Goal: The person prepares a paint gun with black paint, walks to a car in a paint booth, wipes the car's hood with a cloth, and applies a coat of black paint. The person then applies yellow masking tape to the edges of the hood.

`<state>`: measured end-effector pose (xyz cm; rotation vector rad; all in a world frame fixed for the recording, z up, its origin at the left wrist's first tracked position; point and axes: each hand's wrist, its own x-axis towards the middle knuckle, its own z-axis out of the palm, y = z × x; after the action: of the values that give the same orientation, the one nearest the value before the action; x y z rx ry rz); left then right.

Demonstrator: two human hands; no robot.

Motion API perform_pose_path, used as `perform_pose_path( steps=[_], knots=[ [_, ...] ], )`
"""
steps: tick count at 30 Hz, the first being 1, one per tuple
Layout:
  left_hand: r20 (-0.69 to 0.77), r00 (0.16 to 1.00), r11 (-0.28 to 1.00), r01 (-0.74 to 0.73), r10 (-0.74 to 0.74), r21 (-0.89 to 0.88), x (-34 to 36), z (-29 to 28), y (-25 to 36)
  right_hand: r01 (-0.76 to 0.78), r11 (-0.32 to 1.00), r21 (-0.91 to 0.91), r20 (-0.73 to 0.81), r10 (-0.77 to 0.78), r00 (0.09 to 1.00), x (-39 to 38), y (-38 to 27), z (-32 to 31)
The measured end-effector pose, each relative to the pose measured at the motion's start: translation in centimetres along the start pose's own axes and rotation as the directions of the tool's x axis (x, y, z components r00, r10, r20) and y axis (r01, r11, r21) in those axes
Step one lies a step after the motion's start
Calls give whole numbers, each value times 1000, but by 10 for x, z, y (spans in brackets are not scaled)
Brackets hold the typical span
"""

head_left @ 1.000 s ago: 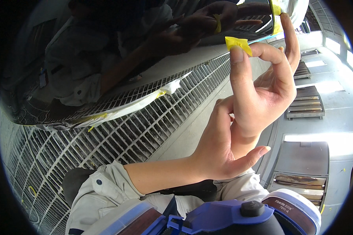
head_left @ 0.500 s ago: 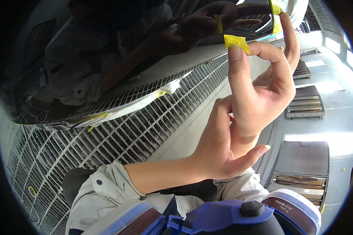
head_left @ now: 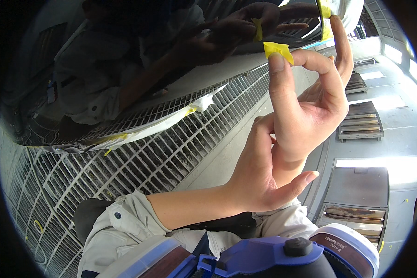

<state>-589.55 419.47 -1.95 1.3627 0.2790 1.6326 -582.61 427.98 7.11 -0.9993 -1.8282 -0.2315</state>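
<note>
My right hand (head_left: 310, 106) is raised, pinching a small folded piece of yellow tape (head_left: 278, 48) between thumb and forefinger. Its other fingers reach up; one fingertip overlaps the yellow-taped edge of a glossy black panel (head_left: 171, 69), though I cannot tell whether it touches. My left hand (head_left: 257, 180) wraps round my right wrist, its thumb sticking out to the right. Beside the taped piece, the curved panel mirrors my hands and sleeves. White masking sheet (head_left: 162, 125) with bits of yellow tape runs along the panel's lower edge.
Below the panel lies a metal floor grating (head_left: 143, 162). Louvred metal units (head_left: 361, 120) stand along the pale wall at right. A blue respirator (head_left: 264, 255) with round-edged side filters fills the bottom of the view. A yellow scrap (head_left: 38, 226) lies at lower left.
</note>
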Motion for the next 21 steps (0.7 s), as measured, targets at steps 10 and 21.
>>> perform_pose_path(
  steps=[10, 21],
  knots=[
    [5, 1000, 1000, 8, -8, -11, 0, 0, -2, 7, 1000, -7, 3, -7, 1000, 0, 1, -1],
    [0, 1000, 1000, -6, 6, -22, 0, 0, -2, 132, 991, 3, -21, -132, 991, 3, 0, 5]
  ],
)
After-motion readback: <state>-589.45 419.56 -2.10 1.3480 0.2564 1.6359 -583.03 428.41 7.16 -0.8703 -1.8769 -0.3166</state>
